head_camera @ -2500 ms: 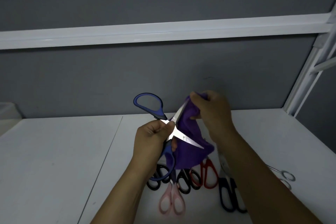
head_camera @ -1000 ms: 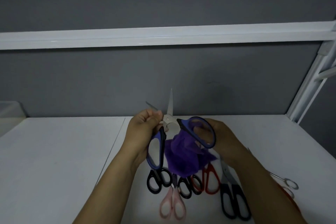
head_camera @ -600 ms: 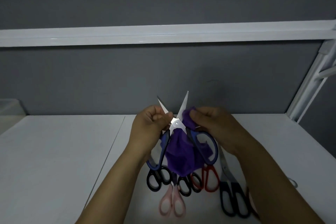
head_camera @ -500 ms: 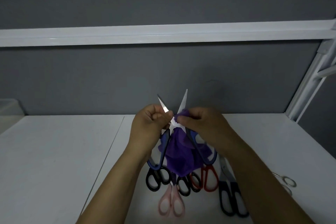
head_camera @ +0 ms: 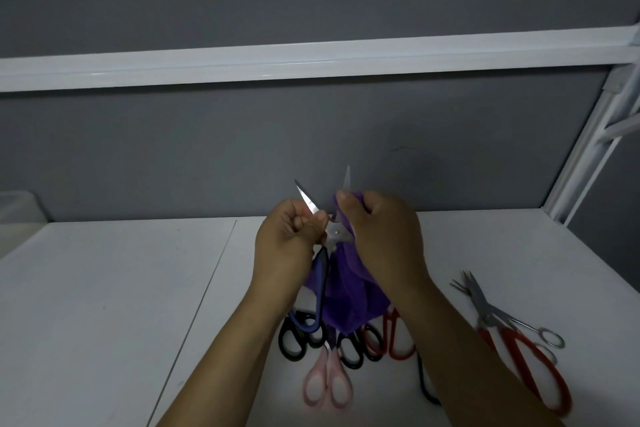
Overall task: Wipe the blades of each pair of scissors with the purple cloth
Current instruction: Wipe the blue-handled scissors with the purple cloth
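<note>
Midway at best: pinching purple cloth point(head_camera: 346, 295) round a blade of the blue-handled scissors point(head_camera: 334, 231) with right hand point(head_camera: 381, 239), gripping near the pivot with left hand point(head_camera: 284, 246), other scissors point(head_camera: 327, 388) probably unwiped.

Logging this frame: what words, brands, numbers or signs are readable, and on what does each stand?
No readable text anywhere in this frame.
Blue-handled scissors, gripped by the left hand: only glare on the blades, no legible stamp.
Purple cloth, pinched by the right hand: plain.
Pink-handled scissors, large red-handled scissors, white table: no markings visible.
</note>
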